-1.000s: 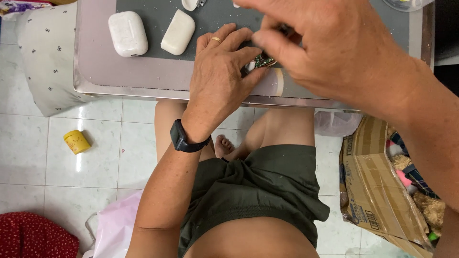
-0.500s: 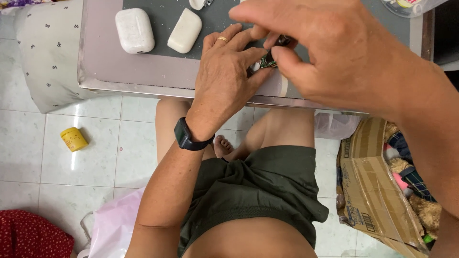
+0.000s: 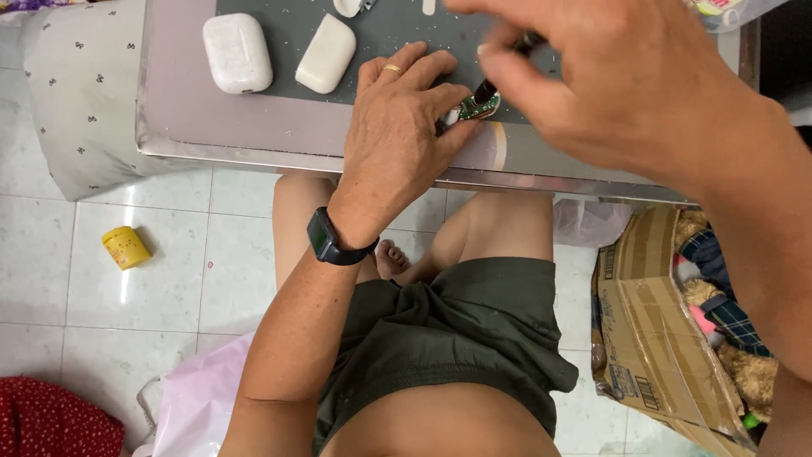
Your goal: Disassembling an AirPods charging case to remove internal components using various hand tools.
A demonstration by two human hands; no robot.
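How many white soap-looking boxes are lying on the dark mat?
2 whole ones: a rounded white case at the mat's left end and a white case tilted just right of it. A third white piece is cut off at the top edge; the hands may hide more.

Two cases on mat left of circuit board; jar on floor below-left.

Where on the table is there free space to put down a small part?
Bare grey mat lies between the two white cases and the left hand; the metal table edge below them is bare. Crowded around the green circuit board under the right hand.
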